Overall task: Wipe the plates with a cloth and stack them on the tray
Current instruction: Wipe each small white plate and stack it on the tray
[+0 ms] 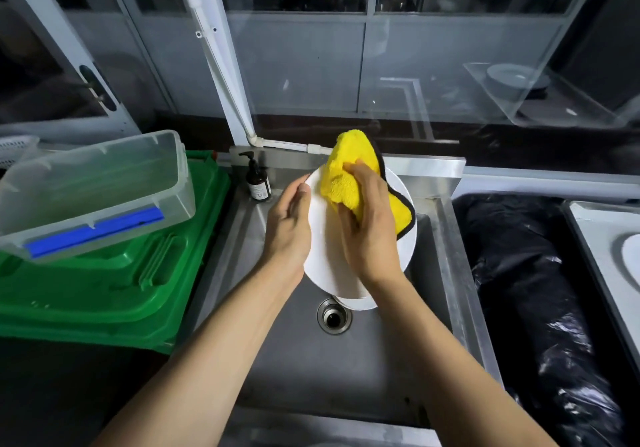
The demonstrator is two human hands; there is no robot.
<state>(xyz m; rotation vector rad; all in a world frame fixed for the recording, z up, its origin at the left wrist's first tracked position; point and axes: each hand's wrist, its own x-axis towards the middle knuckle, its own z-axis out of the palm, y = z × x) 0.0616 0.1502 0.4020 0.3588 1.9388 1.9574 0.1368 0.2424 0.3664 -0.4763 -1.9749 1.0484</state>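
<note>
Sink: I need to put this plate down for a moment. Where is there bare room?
Bare steel lies on the sink floor, between the drain and the near rim. The back is crowded: plate, left hand, right hand, cloth, soap bottle.

Steel sink (346, 377), soap bottle (258, 183), green bin (104, 294)

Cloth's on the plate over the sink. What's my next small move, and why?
Probably drag the cloth down across the plate. The right hand grips it bunched on the upper half, the lower face is uncovered, and the left hand holds the left rim steady above the sink.
</note>
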